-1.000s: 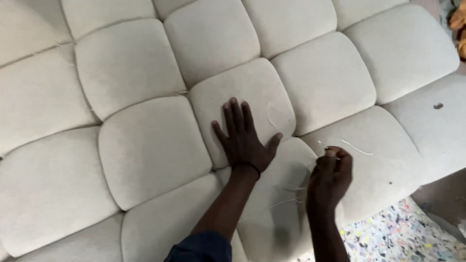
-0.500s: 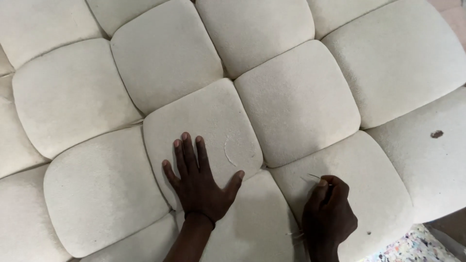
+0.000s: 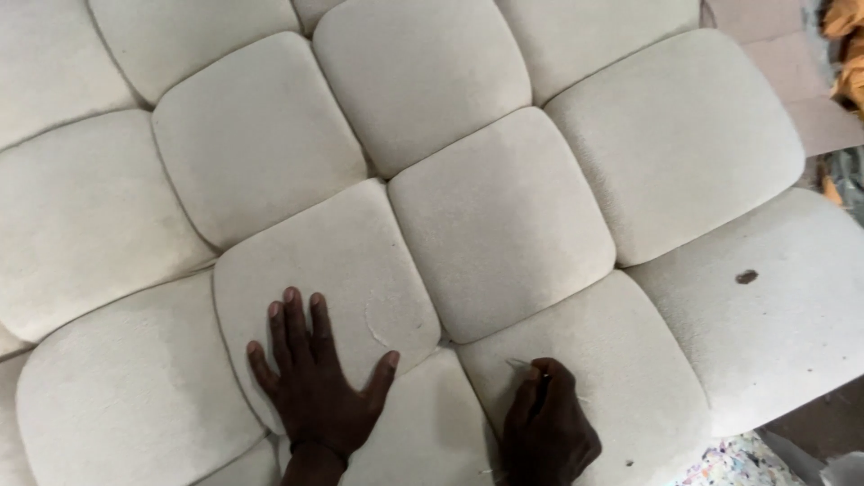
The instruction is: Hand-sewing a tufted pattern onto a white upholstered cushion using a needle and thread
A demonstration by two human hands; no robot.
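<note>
The left hand [image 3: 315,382] lies flat, fingers spread, pressing on a cream tufted cushion panel [image 3: 315,270], holding nothing. The right hand [image 3: 549,427] is curled shut, pinching what appears to be a thin needle or thread [image 3: 520,364] at its fingertips, just right of the seam junction [image 3: 443,342] where four panels meet; the item is too fine to identify with certainty. A faint curved strand [image 3: 371,322] lies on the panel beside the left thumb. In my judgement, the work is best done with the flat hand keeping the fabric taut while the tool enters low and close to the seam, so the stitch stays buried in the groove. A small dark mark [image 3: 746,277] sits on the far right panel. Compared with the earlier frames, the view has shifted so both hands sit lower, and the loose threads formerly trailing from the right hand are no longer evident.
</note>
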